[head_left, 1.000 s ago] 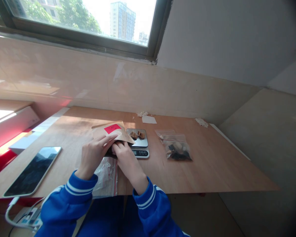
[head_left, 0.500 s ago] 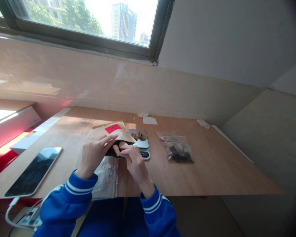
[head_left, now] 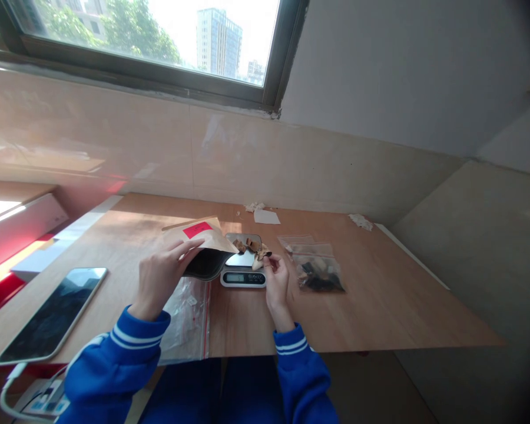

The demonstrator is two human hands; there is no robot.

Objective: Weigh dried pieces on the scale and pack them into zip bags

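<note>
My left hand (head_left: 163, 274) is closed on a brown paper pouch (head_left: 209, 238) with a red label; its mouth gapes toward me and shows a dark inside. Just right of the pouch, my right hand (head_left: 277, 282) pinches a pale brown dried piece (head_left: 260, 257), possibly dried mushroom, over the right side of a small digital scale (head_left: 242, 278). Other brown dried pieces (head_left: 241, 245) lie on the scale's plate. The pouch covers the plate's left edge. Whether the held piece touches the plate, I cannot tell.
Clear zip bags (head_left: 188, 321) lie under my left forearm. To the right is a zip bag with dark pieces (head_left: 320, 274). A phone (head_left: 53, 315) with a white cable lies at the left. White paper (head_left: 267, 217) and crumbs are near the wall.
My right hand has moved from the pouch's mouth rightward to the scale, bringing out a dried piece. The left hand keeps holding the pouch, and more of the scale shows.
</note>
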